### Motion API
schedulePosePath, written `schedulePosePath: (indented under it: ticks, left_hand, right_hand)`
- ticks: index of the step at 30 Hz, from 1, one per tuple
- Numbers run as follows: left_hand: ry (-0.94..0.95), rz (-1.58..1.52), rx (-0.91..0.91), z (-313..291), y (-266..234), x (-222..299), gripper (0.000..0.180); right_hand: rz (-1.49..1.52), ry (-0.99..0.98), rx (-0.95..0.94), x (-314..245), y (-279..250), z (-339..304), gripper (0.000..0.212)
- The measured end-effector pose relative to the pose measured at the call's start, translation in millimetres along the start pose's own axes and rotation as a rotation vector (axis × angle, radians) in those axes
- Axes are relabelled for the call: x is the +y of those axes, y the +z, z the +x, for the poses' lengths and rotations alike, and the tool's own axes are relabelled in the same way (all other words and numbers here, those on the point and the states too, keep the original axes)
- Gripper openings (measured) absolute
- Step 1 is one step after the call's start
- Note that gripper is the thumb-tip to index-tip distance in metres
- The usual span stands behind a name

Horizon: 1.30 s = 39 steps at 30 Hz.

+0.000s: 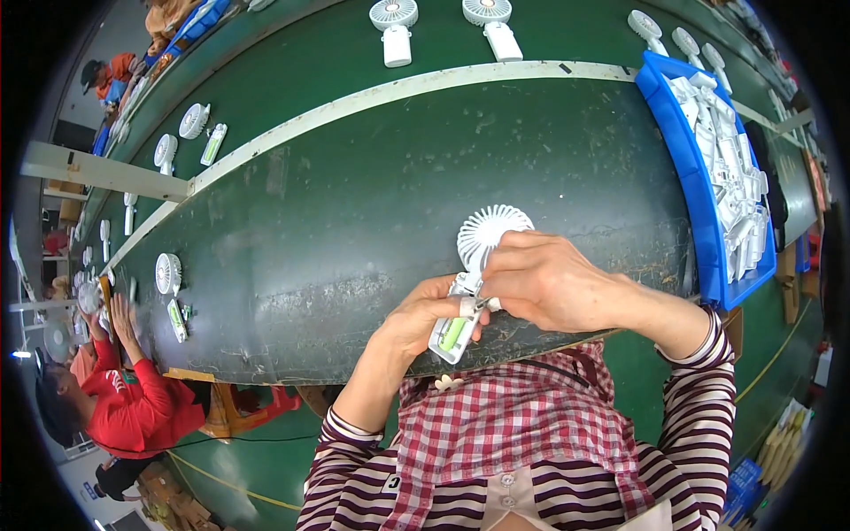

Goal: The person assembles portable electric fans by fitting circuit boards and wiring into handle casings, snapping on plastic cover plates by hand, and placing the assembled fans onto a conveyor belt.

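Note:
Close to the table's front edge, a white handheld fan (494, 232) is between my hands, its round grille pointing away from me. Its handle is uncovered, with a green battery (454, 333) showing inside. My left hand (414, 317) is closed around the handle from the left, thumb on top. Over the upper handle, just below the grille, my right hand (553, 281) is closed with its fingertips pinched together. What those fingertips grip is too small and hidden to make out. White wraps cover some fingertips.
A blue bin (666, 159) full of white plastic parts stands at the right. A white rail (425, 86) crosses the green table (354, 186). Beyond it lie several fans; another fan (168, 274) lies at the left. A person in red (146, 403) works at far left.

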<state>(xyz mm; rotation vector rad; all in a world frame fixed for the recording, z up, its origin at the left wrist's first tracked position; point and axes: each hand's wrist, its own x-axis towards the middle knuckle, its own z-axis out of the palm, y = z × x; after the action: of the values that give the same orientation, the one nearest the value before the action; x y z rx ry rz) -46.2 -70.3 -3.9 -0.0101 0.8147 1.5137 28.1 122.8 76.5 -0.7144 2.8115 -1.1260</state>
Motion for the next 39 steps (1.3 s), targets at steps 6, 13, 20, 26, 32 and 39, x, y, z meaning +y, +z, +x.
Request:
schedulePosePath:
  ticks: [6,13,20,26,32,39]
  left_hand:
    - [0.046,0.106,0.105,1.1,4.3,-0.1,0.033]
    - [0.086,-0.031,-0.002,4.1,5.7,-3.1,0.038]
    - [0.084,-0.089,0.034,6.6,13.7,-5.6,0.050]
    - [0.081,-0.024,0.117,7.6,14.2,-2.3,0.046]
    - [0.155,-0.095,0.118,0.8,16.1,3.7,0.045]
    - [0.225,-0.091,0.227,3.5,24.5,-0.7,0.040]
  right_hand:
    - [0.514,0.651,0.170,-3.8,14.4,-6.2,0.017]
    - [0.694,0.781,0.143,2.1,10.3,-5.7,0.017]
    - [0.766,0.778,0.208,2.6,23.2,-3.9,0.016]
    - [0.099,0.381,0.343,-1.4,37.5,-3.2,0.013]
    - [0.058,0.080,0.325,-0.6,32.6,-3.0,0.021]
    - [-0.117,0.083,0.432,-2.6,46.6,1.2,0.030]
